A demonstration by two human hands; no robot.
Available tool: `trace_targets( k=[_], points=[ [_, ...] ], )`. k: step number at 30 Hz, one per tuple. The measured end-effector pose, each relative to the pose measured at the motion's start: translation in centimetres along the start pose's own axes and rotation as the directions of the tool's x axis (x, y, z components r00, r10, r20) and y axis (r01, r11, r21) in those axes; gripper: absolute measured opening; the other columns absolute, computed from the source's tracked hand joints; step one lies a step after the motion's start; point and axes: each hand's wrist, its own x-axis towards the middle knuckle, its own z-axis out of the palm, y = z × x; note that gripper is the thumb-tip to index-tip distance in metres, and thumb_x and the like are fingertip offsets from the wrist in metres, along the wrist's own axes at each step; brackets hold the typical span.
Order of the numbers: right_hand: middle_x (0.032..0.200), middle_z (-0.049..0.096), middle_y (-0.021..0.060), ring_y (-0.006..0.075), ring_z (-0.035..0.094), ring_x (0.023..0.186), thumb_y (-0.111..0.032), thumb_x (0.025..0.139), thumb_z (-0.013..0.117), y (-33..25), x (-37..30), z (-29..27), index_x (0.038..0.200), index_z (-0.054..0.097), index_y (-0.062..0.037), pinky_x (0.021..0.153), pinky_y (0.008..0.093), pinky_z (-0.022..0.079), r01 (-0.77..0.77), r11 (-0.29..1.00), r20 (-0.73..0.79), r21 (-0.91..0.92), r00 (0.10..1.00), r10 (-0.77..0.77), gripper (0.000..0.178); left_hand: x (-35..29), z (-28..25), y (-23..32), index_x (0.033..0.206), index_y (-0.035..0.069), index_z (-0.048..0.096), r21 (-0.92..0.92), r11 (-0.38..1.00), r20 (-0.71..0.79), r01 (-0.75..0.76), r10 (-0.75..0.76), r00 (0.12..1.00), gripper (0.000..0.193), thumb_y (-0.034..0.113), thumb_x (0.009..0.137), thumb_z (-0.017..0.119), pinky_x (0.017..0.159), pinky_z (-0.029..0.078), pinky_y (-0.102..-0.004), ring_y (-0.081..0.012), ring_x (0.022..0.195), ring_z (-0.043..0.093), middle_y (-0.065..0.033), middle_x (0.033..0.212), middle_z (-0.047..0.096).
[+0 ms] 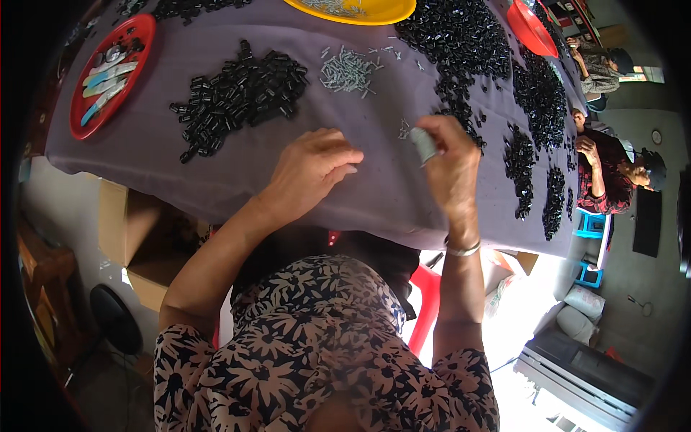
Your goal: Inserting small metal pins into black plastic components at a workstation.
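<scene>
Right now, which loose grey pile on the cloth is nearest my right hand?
The tiny cluster just left of your right hand; the much larger pile lies farther off, beside a black heap.

The fingers of the right hand partly cover a pale grey, rounded object. The curled left hand conceals its palm. Beyond the fingers, the view's upper edge crops a round yellow plastic tray.

Bare bench opens a passage between the left hand and right hand at the centre. Another gap separates the red plate, upper left, from the black pile. Grey pieces obstruct the upper centre; spread black bits block the upper right.
</scene>
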Motion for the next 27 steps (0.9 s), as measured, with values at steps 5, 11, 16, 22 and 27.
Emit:
trace_targets(
  k=[5,11,16,22,27],
  points=[
    [0.077,0.062,0.0079,0.0182,0.060,0.064,0.005,0.079,0.068,3.2,2.9,-1.0,0.091,0.066,-0.0008,0.060,0.0284,0.048,0.122,0.992,0.192,-0.036,0.975,-0.113,0.013,0.1,0.3,-0.1,0.093,0.004,0.065,0.029,0.998,0.020,0.062,-0.063,0.998,0.019,0.002,0.075,0.072,0.074,0.046,-0.0375,-0.0261,0.082,0.060,-0.0066,0.086,0.062],
    [0.076,0.060,0.0137,0.0326,0.060,0.067,0.001,0.071,0.065,3.2,4.2,-0.2,0.085,0.064,0.0000,0.061,0.0388,0.048,0.266,0.948,0.370,-0.174,0.910,-0.187,0.014,-0.1,0.2,-0.3,0.092,0.005,0.065,0.019,0.998,0.021,0.065,-0.065,0.998,0.019,0.004,0.074,0.072,0.075,0.046,-0.0381,-0.0263,0.087,0.061,-0.0061,0.088,0.063],
    [0.075,0.059,0.0162,0.0367,0.059,0.069,0.001,0.068,0.061,3.0,4.9,0.1,0.081,0.062,0.0010,0.063,0.0421,0.047,0.321,0.922,0.392,-0.219,0.894,-0.218,0.013,0.0,0.5,-0.4,0.091,0.005,0.065,-0.006,1.000,0.002,0.029,-0.029,1.000,0.019,0.003,0.074,0.073,0.076,0.045,-0.0382,-0.0262,0.087,0.060,-0.0056,0.090,0.063],
    [0.076,0.065,0.0070,0.0186,0.061,0.066,0.000,0.078,0.064,5.2,5.3,0.2,0.084,0.064,0.0005,0.058,0.0316,0.047,0.100,0.994,0.416,-0.032,0.906,-0.078,0.006,0.0,0.4,-0.4,0.091,0.005,0.065,-0.013,1.000,-0.006,0.019,-0.019,1.000,0.020,0.002,0.073,0.073,0.075,0.046,-0.0384,-0.0262,0.087,0.061,-0.0061,0.088,0.062],
    [0.085,0.067,0.0006,0.0027,0.056,0.069,-0.008,0.091,0.066,6.6,4.8,-0.2,0.093,0.065,-0.0009,0.056,0.0192,0.048,-0.319,0.897,0.444,0.306,0.881,0.162,0.007,0.1,0.5,-0.4,0.091,0.004,0.063,-0.081,0.995,-0.052,0.051,-0.056,0.997,0.020,0.002,0.074,0.073,0.074,0.047,-0.0388,-0.0282,0.085,0.061,-0.0071,0.087,0.061]
  ],
)
